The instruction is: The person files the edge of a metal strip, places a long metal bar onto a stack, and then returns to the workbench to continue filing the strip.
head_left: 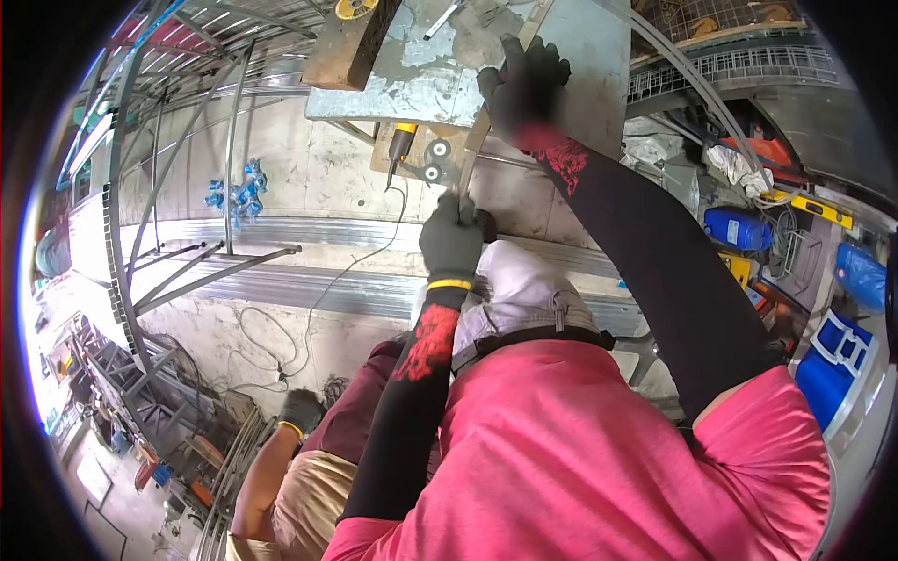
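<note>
My left hand point(452, 241), in a dark glove with a yellow cuff, is closed around the near end of a long narrow flat strip point(478, 134). The strip runs up across the grey metal tabletop point(440, 89). Over its farther part lies my right hand point(529, 89), also gloved, palm down with fingers spread; part of it is blurred. Its palm hides a stretch of the strip. A white marker point(442, 19) lies on the tabletop, left of my right hand. Below the table edge are a yellow and black corded power tool point(402, 145) and small round discs point(438, 149).
A rusty block-like beam point(354, 42) sits at the tabletop's left. The tool's cord point(351, 262) trails across the floor. Metal frames point(234, 150) stand left; blue containers point(739, 227) and a yellow level point(821, 209) are right. Another person's gloved hand point(301, 409) is lower left.
</note>
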Demonstrator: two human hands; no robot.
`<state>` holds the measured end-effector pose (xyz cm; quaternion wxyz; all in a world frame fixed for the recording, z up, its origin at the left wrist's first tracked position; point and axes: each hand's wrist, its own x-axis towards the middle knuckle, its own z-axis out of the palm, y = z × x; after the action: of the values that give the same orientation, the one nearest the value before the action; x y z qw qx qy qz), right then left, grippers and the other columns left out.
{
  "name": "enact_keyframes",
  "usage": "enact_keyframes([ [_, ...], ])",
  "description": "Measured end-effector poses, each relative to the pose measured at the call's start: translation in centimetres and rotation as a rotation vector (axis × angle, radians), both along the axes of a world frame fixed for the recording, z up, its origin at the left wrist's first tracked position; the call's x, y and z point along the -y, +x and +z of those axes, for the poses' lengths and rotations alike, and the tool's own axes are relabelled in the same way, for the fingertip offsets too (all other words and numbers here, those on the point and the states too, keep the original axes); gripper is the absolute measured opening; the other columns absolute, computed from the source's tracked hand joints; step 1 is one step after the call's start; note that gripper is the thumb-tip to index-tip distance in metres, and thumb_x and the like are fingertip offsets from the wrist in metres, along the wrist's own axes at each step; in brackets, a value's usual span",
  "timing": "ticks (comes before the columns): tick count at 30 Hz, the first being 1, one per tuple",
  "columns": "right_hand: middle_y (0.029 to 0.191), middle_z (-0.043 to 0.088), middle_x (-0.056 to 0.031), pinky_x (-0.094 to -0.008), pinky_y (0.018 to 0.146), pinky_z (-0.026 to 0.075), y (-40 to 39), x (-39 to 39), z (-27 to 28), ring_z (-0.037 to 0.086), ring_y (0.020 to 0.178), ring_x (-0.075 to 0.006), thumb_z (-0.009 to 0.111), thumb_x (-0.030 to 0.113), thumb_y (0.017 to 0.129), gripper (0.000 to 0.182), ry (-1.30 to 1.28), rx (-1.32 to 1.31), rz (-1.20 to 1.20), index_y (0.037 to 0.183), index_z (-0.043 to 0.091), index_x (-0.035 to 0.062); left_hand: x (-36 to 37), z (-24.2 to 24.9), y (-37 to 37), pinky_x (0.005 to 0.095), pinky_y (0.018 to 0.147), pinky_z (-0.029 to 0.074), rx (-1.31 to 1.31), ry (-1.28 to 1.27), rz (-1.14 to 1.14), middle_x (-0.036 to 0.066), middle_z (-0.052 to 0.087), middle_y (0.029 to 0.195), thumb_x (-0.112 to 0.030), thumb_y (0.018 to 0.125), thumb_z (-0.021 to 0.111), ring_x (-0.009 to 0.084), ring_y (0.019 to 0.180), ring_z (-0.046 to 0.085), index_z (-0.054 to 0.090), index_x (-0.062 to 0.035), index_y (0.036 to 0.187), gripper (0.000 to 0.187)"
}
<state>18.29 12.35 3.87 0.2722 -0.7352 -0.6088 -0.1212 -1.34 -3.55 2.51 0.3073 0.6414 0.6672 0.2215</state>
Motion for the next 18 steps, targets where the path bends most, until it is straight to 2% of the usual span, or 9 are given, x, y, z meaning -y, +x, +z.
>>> enact_keyframes([
  [3,0.103,0.063,-0.0147,-0.0561,0.094,0.040,0.3,-0.2,0.2,0.055,0.107,-0.0372,0.069,0.033,0.082,0.049,0.023,0.001,-0.012,0.126,0.069,0.0109,-1.4,2.0,-0.7,0.0548,0.071,0.055,0.005,-0.069,-0.015,0.025,0.072,0.085,-0.030,0.100,0.064,0.0493,0.083,0.070,0.073,-0.0064,0.102,0.025],
  [5,0.104,0.062,-0.0146,-0.0565,0.095,0.039,0.0,-0.4,-0.1,0.055,0.108,-0.0374,0.069,0.033,0.082,0.049,0.041,-0.010,0.013,0.126,0.068,0.0111,-5.1,0.7,0.4,0.0561,0.071,0.055,-0.017,-0.008,-0.087,0.024,0.072,0.085,-0.029,0.097,0.064,0.0484,0.084,0.070,0.072,-0.0091,0.094,0.022],
  [6,0.104,0.062,-0.0145,-0.0564,0.095,0.040,0.0,-0.3,-0.3,0.055,0.108,-0.0372,0.069,0.033,0.082,0.049,0.037,-0.015,0.008,0.126,0.068,0.0115,-6.4,0.8,1.7,0.0578,0.071,0.054,-0.041,0.002,-0.045,0.023,0.073,0.085,-0.031,0.098,0.062,0.0491,0.086,0.070,0.071,-0.0096,0.093,0.024],
  [9,0.104,0.062,-0.0133,-0.0553,0.094,0.040,0.1,-0.1,0.1,0.055,0.107,-0.0365,0.070,0.033,0.083,0.049,0.014,0.000,0.011,0.127,0.067,0.0129,-5.0,0.9,2.0,0.0591,0.072,0.054,-0.109,-0.047,-0.030,0.025,0.073,0.087,-0.031,0.099,0.060,0.0488,0.086,0.070,0.071,-0.0090,0.097,0.025],
  [11,0.101,0.061,-0.0114,-0.0547,0.093,0.040,0.0,-0.2,0.1,0.055,0.105,-0.0356,0.070,0.033,0.083,0.048,0.022,0.003,0.005,0.127,0.067,0.0134,-2.4,1.2,0.0,0.0573,0.071,0.055,-0.062,-0.104,-0.064,0.027,0.072,0.087,-0.031,0.099,0.064,0.0513,0.084,0.070,0.073,-0.0086,0.109,0.026],
  [13,0.098,0.061,-0.0107,-0.0545,0.093,0.039,0.2,-0.1,0.3,0.055,0.105,-0.0353,0.071,0.033,0.083,0.048,0.004,-0.014,0.006,0.127,0.066,0.0134,-2.0,1.2,-0.5,0.0568,0.070,0.055,-0.002,-0.060,-0.031,0.026,0.072,0.086,-0.031,0.100,0.064,0.0507,0.084,0.070,0.074,-0.0087,0.109,0.026],
  [15,0.096,0.061,-0.0100,-0.0543,0.092,0.039,0.2,0.2,0.2,0.054,0.104,-0.0349,0.071,0.032,0.084,0.047,-0.016,-0.035,0.023,0.126,0.066,0.0134,-3.1,0.7,-0.2,0.0568,0.070,0.055,-0.068,-0.093,-0.037,0.026,0.072,0.086,-0.032,0.101,0.063,0.0505,0.083,0.070,0.075,-0.0090,0.109,0.027],
  [16,0.095,0.060,-0.0098,-0.0544,0.092,0.039,0.3,0.0,0.2,0.054,0.104,-0.0350,0.071,0.032,0.083,0.048,0.006,-0.030,0.026,0.127,0.066,0.0129,-4.3,0.4,0.6,0.0571,0.069,0.055,-0.042,0.026,-0.029,0.025,0.072,0.085,-0.034,0.102,0.063,0.0505,0.081,0.069,0.075,-0.0089,0.107,0.028],
  [18,0.093,0.060,-0.0097,-0.0545,0.091,0.039,0.3,-0.3,0.0,0.054,0.103,-0.0350,0.071,0.031,0.083,0.049,0.029,-0.026,0.039,0.128,0.065,0.0125,-4.3,0.2,1.0,0.0568,0.069,0.055,-0.064,0.016,-0.024,0.025,0.072,0.085,-0.035,0.103,0.063,0.0502,0.081,0.070,0.075,-0.0094,0.108,0.029],
])
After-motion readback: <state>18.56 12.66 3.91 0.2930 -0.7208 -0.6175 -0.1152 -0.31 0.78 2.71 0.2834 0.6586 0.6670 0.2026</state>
